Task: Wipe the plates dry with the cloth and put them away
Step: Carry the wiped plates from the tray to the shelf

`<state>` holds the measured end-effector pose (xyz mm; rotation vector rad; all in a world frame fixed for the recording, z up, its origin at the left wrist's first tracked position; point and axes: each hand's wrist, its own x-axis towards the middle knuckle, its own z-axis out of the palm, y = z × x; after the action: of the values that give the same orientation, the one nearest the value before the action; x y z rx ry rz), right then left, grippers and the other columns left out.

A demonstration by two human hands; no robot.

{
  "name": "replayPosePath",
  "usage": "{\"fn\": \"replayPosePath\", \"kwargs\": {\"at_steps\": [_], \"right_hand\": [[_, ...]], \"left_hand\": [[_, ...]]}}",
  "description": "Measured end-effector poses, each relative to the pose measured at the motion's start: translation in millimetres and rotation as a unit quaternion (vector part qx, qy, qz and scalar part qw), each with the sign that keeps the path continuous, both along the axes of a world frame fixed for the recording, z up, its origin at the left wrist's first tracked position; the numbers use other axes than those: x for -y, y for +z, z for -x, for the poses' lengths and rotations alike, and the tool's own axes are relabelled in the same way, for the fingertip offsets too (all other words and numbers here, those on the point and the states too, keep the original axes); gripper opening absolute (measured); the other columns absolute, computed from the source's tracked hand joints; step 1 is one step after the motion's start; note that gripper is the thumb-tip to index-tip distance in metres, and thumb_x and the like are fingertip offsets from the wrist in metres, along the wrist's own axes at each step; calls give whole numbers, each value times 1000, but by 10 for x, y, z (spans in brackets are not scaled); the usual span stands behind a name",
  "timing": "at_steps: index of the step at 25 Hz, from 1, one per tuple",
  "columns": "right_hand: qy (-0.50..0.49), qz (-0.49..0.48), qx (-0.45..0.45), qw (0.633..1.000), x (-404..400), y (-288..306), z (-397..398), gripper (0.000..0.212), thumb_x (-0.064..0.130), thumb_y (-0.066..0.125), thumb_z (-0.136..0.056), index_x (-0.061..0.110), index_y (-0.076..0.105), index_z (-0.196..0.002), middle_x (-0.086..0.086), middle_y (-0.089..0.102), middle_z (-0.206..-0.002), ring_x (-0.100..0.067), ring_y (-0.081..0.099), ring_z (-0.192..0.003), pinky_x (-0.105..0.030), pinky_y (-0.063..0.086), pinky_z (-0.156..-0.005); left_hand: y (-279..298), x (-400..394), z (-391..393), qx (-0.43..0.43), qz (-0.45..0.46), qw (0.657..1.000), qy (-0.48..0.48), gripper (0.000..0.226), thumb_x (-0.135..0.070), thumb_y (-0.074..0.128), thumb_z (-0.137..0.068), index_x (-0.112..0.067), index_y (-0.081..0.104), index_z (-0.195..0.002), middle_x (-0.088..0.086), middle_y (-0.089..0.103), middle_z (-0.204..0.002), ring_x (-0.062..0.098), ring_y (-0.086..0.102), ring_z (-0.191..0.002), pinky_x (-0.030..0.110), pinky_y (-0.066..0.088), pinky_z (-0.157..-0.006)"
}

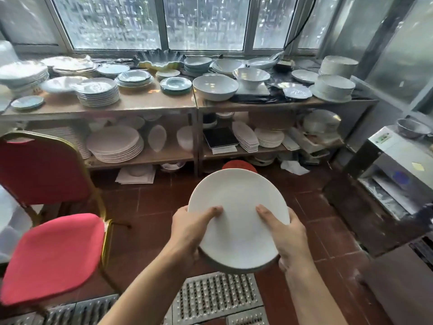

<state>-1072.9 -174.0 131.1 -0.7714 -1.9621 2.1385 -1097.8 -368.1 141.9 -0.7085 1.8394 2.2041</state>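
A round white plate is held in the air in front of me, over the red tiled floor. More plate rims show stacked under its near edge. My left hand grips its left rim, thumb on the upper face and fingers underneath. My right hand grips the right rim the same way. No cloth is in view.
A two-level shelf unit under the windows is crowded with stacks of white plates and bowls. A red chair stands at the left. A steel machine is at the right. Metal floor grates lie below my arms.
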Motion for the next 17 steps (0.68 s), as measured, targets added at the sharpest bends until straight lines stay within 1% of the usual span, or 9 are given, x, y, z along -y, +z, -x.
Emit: {"fn": "replayPosePath", "kwargs": {"at_steps": [2, 4, 8, 10, 13, 15, 17], "right_hand": [[11, 7, -3, 1000, 190, 2, 507, 45, 33, 90, -75, 22, 68, -112, -2, 75, -100, -23, 74, -87, -26, 57, -52], [20, 11, 0, 1000, 356, 11, 955, 42, 31, 90, -75, 22, 69, -111, -3, 75, -99, -23, 74, -86, -27, 57, -52], [42, 20, -1, 999, 617, -78, 1993, 40, 28, 90, -75, 20, 70, -109, -5, 77, -99, -24, 76, -84, -28, 58, -54], [59, 26, 2, 998, 745, -143, 2547, 41, 28, 91, -74, 19, 71, -110, -4, 78, -96, -22, 77, -81, -29, 58, -56], [89, 40, 4, 995, 924, -233, 3477, 38, 28, 91, -74, 21, 71, -106, 0, 79, -90, -18, 77, -76, -28, 58, -55], [110, 45, 1, 993, 1026, -270, 4099, 38, 27, 91, -75, 21, 71, -107, 1, 79, -90, -16, 77, -75, -27, 58, -55], [131, 50, 6, 990, 1139, -240, 4695, 39, 28, 90, -76, 21, 71, -109, 0, 79, -92, -15, 77, -76, -27, 58, -55]], "left_hand": [[25, 194, 482, 0, 6, 1000, 11, 47, -22, 92, -66, -7, 70, -105, 11, 77, -93, 30, 74, -85, 45, 62, -71], [54, 343, 880, 15, 11, 1000, 18, 53, -28, 93, -57, -8, 70, -101, 11, 77, -93, 31, 74, -86, 52, 61, -78], [13, 619, 1783, 17, 11, 998, 53, 56, -32, 90, -49, -10, 72, -97, 10, 77, -92, 30, 74, -86, 51, 61, -80], [-30, 743, 2260, 18, 7, 997, 74, 53, -27, 92, -53, -7, 73, -99, 12, 77, -93, 31, 74, -87, 52, 61, -83], [-106, 918, 3066, 18, -1, 994, 110, 37, -14, 91, -67, -6, 74, -98, 13, 78, -95, 33, 74, -91, 53, 60, -87], [-89, 1003, 3612, 19, 4, 991, 133, 33, -11, 90, -69, -5, 74, -97, 13, 78, -95, 33, 74, -92, 52, 60, -87], [-71, 1100, 4131, 23, 7, 987, 158, 31, -10, 89, -70, -6, 74, -97, 11, 79, -93, 30, 75, -89, 48, 61, -84]]}}
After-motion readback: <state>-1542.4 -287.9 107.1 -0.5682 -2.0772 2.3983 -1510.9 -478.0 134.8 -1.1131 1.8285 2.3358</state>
